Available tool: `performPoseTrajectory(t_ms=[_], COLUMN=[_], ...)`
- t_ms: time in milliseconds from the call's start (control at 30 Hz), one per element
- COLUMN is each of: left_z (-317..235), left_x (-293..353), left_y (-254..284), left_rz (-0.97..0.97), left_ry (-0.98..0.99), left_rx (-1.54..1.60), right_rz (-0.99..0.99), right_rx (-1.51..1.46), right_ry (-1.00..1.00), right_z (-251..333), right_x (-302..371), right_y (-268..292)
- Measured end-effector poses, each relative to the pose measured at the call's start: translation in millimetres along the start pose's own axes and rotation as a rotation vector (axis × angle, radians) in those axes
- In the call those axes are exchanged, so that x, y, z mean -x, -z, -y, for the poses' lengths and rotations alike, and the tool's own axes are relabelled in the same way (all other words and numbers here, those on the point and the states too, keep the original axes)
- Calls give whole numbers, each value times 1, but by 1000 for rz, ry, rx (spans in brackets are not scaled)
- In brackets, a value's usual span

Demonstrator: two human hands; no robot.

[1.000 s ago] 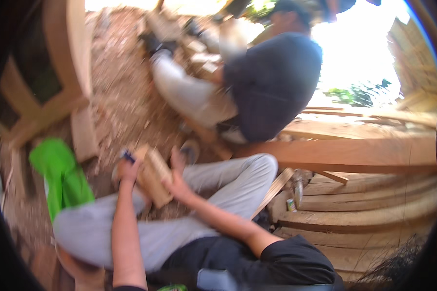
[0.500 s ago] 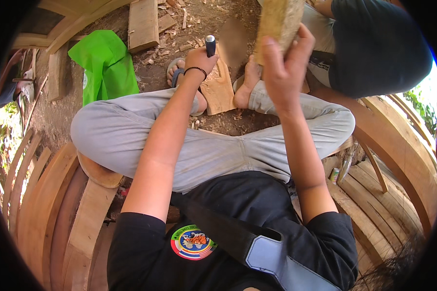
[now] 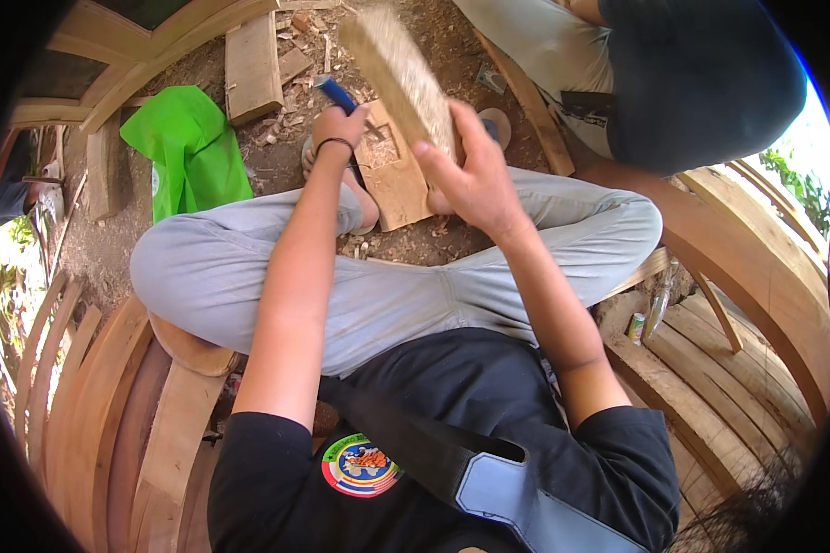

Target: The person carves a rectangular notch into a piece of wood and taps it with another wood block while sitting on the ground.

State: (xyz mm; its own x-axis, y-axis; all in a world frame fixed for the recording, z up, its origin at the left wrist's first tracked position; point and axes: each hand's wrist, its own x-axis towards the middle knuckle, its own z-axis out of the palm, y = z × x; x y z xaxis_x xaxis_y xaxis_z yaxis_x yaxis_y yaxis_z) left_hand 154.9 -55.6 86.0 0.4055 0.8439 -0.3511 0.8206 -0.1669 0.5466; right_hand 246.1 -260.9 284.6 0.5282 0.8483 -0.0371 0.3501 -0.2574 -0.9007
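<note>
My left hand (image 3: 337, 131) is closed around the blue handle of a chisel (image 3: 338, 95), which leans with its top toward the far left. Its blade reaches over a carved recess in a flat wooden board (image 3: 399, 195) on the ground between my feet. My right hand (image 3: 478, 184) grips the near end of a thick wooden block (image 3: 398, 74), raised over the board just right of the chisel. The block is slightly blurred and hides part of the board. Pale shavings lie in the recess.
A green bag (image 3: 189, 152) sits left of my feet. Beyond it lies a wooden offcut (image 3: 253, 69) among scattered chips. Another person in dark clothing (image 3: 701, 88) is close at the far right. Curved wooden pieces (image 3: 747, 244) and planks (image 3: 710, 369) surround my seat.
My right hand has brought the wooden block left and down toward the chisel. The chisel's handle has tipped left, and its blade now shows. The whole view has shifted slightly.
</note>
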Motion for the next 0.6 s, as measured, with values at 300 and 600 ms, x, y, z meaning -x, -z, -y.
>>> performPoseTrajectory(t_ms=[300,600], left_z=[19,1], left_x=[-4,12], left_y=[9,18], left_rz=[-49,-200], left_ry=[98,-66], left_rx=[202,150], right_rz=[13,-118], right_rx=[75,230], right_ry=[-376,-179], right_z=[-73,-59], right_x=[60,73], right_y=[-1,22])
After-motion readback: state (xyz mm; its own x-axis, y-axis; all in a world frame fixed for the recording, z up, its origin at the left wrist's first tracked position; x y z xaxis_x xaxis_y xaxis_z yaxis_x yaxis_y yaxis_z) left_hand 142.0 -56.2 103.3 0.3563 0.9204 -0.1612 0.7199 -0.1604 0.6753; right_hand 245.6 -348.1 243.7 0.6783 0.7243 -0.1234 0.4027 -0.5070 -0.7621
